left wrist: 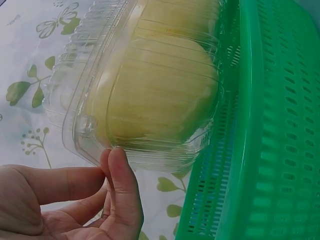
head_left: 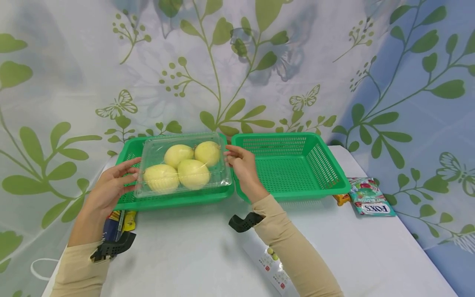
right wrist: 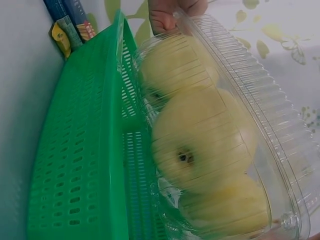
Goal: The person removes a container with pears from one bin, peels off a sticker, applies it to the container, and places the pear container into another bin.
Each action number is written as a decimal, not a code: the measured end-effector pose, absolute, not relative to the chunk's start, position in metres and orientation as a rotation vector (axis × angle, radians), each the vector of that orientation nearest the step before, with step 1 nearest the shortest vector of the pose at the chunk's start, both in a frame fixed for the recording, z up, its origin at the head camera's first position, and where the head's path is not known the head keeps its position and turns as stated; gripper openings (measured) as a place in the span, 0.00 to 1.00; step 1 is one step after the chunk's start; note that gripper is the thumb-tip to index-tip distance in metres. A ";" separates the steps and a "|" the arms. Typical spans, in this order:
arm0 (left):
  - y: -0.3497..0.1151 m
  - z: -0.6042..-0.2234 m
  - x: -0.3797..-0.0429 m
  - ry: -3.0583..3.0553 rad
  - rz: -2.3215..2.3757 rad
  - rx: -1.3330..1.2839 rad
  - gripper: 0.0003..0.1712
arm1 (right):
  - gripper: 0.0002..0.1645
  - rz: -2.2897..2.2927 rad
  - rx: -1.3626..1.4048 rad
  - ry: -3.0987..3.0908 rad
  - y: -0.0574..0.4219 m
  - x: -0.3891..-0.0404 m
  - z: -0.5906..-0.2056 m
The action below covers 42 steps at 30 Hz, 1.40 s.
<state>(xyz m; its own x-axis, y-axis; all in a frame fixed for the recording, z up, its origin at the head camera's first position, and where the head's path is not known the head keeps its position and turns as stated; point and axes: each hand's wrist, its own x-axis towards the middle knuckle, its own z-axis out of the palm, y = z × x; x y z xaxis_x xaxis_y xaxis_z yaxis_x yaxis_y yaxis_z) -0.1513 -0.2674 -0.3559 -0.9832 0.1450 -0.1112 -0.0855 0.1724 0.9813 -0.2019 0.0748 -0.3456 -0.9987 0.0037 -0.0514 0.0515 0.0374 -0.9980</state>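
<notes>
A clear plastic clamshell box, closed, has several yellow-green pears inside. It is held above the left green basket, tilted toward me in the head view. My left hand pinches the rim at the box's left end; the left wrist view shows thumb and fingers meeting at its corner. At the opposite end my right hand grips the edge, its fingertips partly hidden. In the right wrist view the pears sit beside the basket wall, and my left hand shows at the top.
A second green basket stands to the right. Beside it lie a Fox's candy bag and an orange packet. Blue and yellow packets lie near the left basket. A printed strip is under my right forearm.
</notes>
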 end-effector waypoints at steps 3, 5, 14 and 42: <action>-0.267 -0.355 -0.149 2.256 1.925 0.068 0.35 | 0.24 -2.160 0.050 2.233 0.076 -0.200 -0.344; -0.266 -0.355 -0.147 2.238 1.953 0.080 0.35 | 0.24 -2.164 0.045 2.237 0.076 -0.199 -0.344; -0.264 -0.353 -0.140 2.191 2.026 0.153 0.35 | 0.24 -2.154 0.040 2.256 0.081 -0.190 -0.341; -0.263 -0.353 -0.132 2.121 2.090 0.264 0.32 | 0.24 -2.182 0.006 2.244 0.089 -0.175 -0.338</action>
<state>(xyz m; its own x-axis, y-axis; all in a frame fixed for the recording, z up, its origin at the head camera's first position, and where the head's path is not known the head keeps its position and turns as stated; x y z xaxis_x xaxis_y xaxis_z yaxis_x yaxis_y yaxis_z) -0.1322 -0.2630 -0.3526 -0.9729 0.2305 0.0150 0.0184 0.0125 0.9998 -0.1749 0.0894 -0.3381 -0.9999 -0.0054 -0.0114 0.0112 0.0279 -0.9995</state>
